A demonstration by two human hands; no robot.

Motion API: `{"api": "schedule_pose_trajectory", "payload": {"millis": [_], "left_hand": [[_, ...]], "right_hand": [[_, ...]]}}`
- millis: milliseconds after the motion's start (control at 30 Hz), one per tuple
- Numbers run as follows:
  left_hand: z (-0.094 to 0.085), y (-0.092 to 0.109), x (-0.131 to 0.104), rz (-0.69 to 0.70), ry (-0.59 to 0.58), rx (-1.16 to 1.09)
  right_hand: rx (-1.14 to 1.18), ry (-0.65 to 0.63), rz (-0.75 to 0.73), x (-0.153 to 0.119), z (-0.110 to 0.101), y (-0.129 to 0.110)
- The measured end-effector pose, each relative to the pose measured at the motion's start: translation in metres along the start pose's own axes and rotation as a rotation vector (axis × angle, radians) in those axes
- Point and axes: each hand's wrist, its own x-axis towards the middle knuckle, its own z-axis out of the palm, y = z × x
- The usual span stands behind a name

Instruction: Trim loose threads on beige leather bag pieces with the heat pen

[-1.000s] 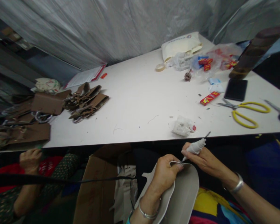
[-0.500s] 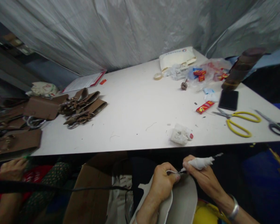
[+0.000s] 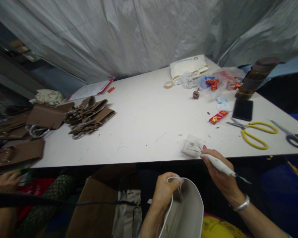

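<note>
Below the table edge, my left hand pinches the upper rim of an off-white bag body, which stands open toward me. My right hand grips a white-wrapped pointed tool at the front edge of the table. A thin metal spike sticks out of the tool's rear end, toward the right. Its front end reaches to a small clear plastic packet with whitish contents; whether it touches them I cannot tell. A small red thing beside the packet is partly covered by my right fingers.
Yellow-handled scissors, black-handled scissors, a phone and a dark bottle lie or stand at right. Brown bags are heaped at left. Below, a co-worker's hand and a cardboard box show.
My right hand has moved up and right with the tool, from the bag's rim to the plastic packet. My left hand still holds the rim, and the bag body's opening faces me more.
</note>
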Motion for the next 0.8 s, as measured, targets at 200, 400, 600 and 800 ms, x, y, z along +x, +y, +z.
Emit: {"api": "schedule_pose_trajectory", "payload": {"millis": [200,400,600,800], "left_hand": [[-0.004,-0.001,0.001,-0.006,-0.015,-0.023],[-0.008,-0.002,0.000,-0.014,-0.021,-0.058],[-0.009,0.000,-0.002,-0.006,-0.041,-0.068],[-0.010,0.005,-0.006,0.020,-0.101,-0.073]], "right_hand": [[-0.147,-0.067,-0.234,0.005,0.003,0.004],[-0.283,-0.102,-0.311,0.011,0.002,-0.003],[-0.164,-0.078,-0.195,0.008,-0.004,-0.007],[0.362,-0.334,0.412,-0.012,0.002,-0.024]]}}
